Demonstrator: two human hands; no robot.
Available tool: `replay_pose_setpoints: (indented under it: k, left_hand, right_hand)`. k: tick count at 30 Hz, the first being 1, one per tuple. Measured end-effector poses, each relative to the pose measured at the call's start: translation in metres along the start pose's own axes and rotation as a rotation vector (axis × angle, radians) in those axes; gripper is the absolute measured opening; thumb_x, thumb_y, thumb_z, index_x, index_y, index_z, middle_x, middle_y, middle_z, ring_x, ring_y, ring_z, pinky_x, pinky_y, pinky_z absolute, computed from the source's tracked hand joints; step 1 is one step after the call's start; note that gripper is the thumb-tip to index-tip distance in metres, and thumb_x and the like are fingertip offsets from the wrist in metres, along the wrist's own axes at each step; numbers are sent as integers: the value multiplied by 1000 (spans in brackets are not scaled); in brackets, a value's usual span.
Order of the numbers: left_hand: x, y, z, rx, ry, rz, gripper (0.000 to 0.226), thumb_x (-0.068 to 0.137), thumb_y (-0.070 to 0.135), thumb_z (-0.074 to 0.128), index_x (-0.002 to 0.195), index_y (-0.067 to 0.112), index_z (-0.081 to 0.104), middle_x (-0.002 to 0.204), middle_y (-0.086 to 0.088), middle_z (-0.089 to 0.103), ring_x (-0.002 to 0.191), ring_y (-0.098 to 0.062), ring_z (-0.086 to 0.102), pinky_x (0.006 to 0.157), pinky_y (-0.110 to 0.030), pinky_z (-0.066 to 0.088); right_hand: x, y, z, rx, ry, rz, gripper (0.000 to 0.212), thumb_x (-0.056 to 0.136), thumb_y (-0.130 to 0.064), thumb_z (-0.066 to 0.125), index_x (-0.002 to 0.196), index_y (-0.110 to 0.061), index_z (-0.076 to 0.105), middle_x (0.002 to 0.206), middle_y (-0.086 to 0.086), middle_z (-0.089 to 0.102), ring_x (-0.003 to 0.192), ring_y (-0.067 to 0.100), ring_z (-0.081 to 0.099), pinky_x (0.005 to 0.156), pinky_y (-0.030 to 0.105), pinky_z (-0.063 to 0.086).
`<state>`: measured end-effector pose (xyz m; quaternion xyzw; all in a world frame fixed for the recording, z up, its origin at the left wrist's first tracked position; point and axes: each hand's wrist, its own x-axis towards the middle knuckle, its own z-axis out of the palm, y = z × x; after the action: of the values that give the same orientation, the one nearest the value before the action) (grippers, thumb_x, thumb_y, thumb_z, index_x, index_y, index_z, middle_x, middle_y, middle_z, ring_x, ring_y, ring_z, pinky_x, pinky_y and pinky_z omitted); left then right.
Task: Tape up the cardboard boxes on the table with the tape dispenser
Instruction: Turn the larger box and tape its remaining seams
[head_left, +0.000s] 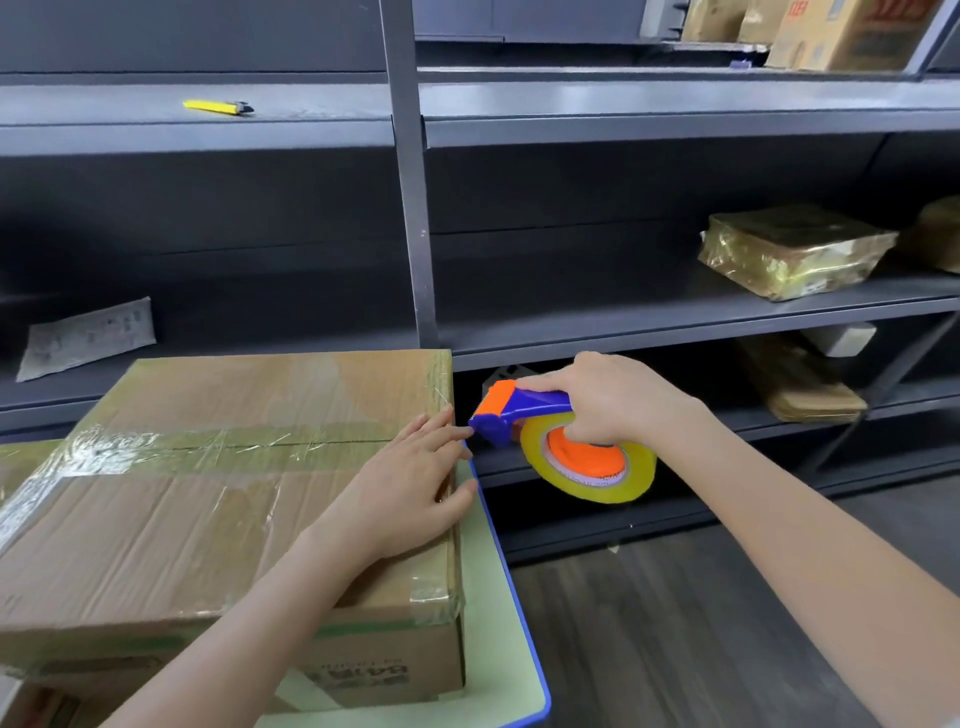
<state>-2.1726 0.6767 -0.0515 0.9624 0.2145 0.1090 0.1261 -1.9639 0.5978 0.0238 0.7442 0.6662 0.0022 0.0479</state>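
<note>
A large cardboard box stands on the pale green table, its flaps closed and a shiny tape strip running along the top seam. My left hand lies flat on the box's right top edge, fingers straight and reaching over the corner. Just off that edge, my right hand grips the handle of the blue and orange tape dispenser. Its yellowish tape roll hangs below my fingers. The dispenser's head sits close to my left fingertips at the box's right side.
Dark grey shelving rises right behind the table. On it lie a yellow cutter, a grey mailer bag, a tape-wrapped parcel and more cardboard boxes. Dark floor lies to the table's right.
</note>
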Motion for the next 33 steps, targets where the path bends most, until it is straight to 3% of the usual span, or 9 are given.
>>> replay_pose_setpoints:
  k: [3, 6, 10, 13, 15, 20, 25, 30, 33]
  left_hand:
    - [-9, -1, -16, -306, 40, -117, 61, 84, 59, 33, 131, 24, 51, 150, 18, 27, 135, 0, 31, 109, -20, 25]
    - [-26, -14, -29, -297, 104, -226, 36, 96, 36, 46, 128, 23, 56, 145, 17, 37, 122, -8, 51, 99, -20, 36]
    - [-58, -47, -45, -181, 137, -358, 39, 97, 28, 45, 135, 19, 50, 147, 12, 37, 134, -7, 37, 101, -15, 26]
    - [-84, -72, -58, -119, 147, -448, 42, 98, 27, 42, 139, 17, 45, 150, 5, 34, 140, -6, 24, 111, -22, 20]
    - [-99, -87, -66, -111, 153, -514, 43, 99, 27, 41, 141, 15, 43, 151, 3, 32, 142, -7, 20, 113, -23, 17]
    - [-133, -125, -80, -35, 146, -637, 48, 100, 26, 36, 146, 13, 33, 155, 2, 24, 144, -11, 15, 114, -26, 17]
    - [-155, -147, -83, 81, 107, -699, 57, 100, 31, 33, 151, 13, 15, 158, 0, 8, 146, -15, 2, 118, -29, 6]
    - [-166, -158, -82, 172, 20, -669, 63, 98, 50, 26, 151, 19, 14, 158, 4, 7, 146, -12, -1, 119, -33, -2]
    - [-174, -164, -88, 141, 5, -647, 85, 78, 74, 13, 150, 29, 17, 157, 11, 10, 145, -7, 2, 119, -37, -2]
  right_hand:
    - [-1, -3, -7, -37, 99, 47, 64, 90, -28, 50, 143, -51, 22, 90, 2, 38, 84, 24, 48, 72, 30, 38]
    - [3, -17, -17, -84, 229, 65, 64, 90, -47, 52, 146, -45, 20, 99, 8, 44, 90, 24, 47, 82, 33, 36]
    - [21, -53, -23, -183, 451, 36, 71, 83, -68, 47, 145, -36, 33, 85, 8, 38, 78, 21, 38, 75, 36, 34]
    - [43, -86, -20, -164, 737, -94, 57, 86, -61, 38, 125, -27, 62, 66, 6, 30, 60, 22, 30, 59, 32, 26]
    - [59, -110, -17, -171, 816, -166, 54, 87, -52, 33, 121, -26, 65, 64, 7, 32, 60, 21, 27, 59, 31, 25]
    - [82, -166, -6, -184, 797, -259, 51, 91, -48, 36, 132, -25, 55, 73, 12, 47, 64, 25, 41, 60, 33, 35]
    - [95, -210, 17, -100, 750, -291, 65, 74, -40, 76, 133, -23, 54, 82, 16, 52, 72, 31, 51, 64, 38, 43]
    - [100, -226, 33, -36, 696, -277, 71, 67, -34, 83, 131, -27, 56, 85, 16, 54, 74, 33, 54, 65, 40, 46]
    - [95, -226, 36, -10, 685, -265, 69, 68, -32, 83, 131, -28, 56, 87, 17, 55, 78, 34, 55, 68, 41, 46]
